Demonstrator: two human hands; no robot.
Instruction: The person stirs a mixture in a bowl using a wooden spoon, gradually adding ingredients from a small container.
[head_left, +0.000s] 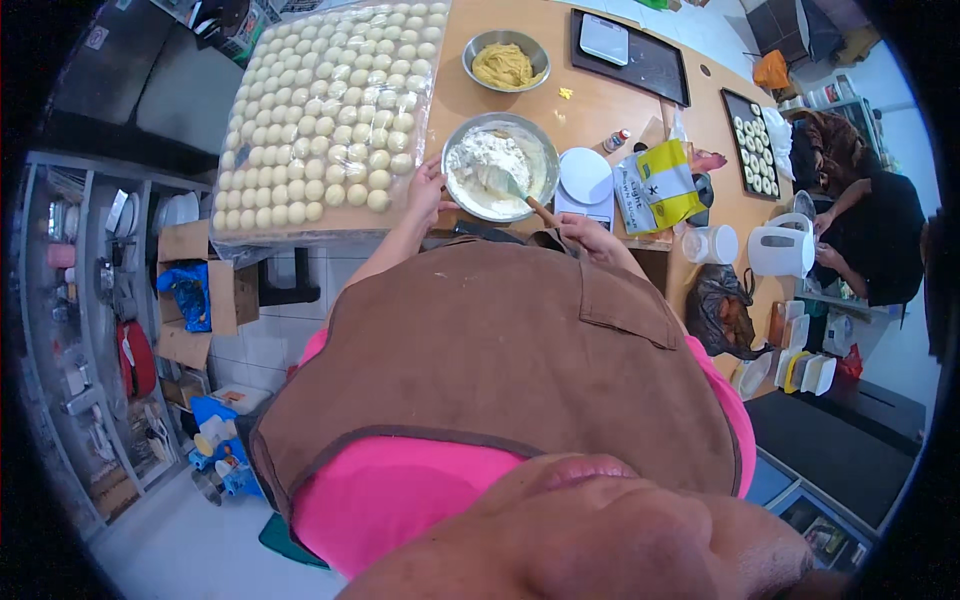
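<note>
A metal mixing bowl (553, 180) with white flour and a pale wet mixture stands at the table's front edge. My left hand (428, 190) grips its left rim, the fingers lying along the outside. A spatula (540, 210) with a wooden handle and a pale greenish blade leans in the bowl, its blade partly sunk in the mix. My right hand (588, 236) is closed on the handle's end, to the lower right of the bowl. Just right of the bowl sits a white kitchen scale (586, 178) with a round top.
Rows of dough balls (320, 130) under clear plastic cover the left table. Behind stand a bowl of yellow dough (505, 64) and a dark tray (640, 70). A yellow-and-white sugar bag (660, 188) is at right. Ring-shaped pieces fill another tray (752, 145); a co-worker (870, 235) works beyond.
</note>
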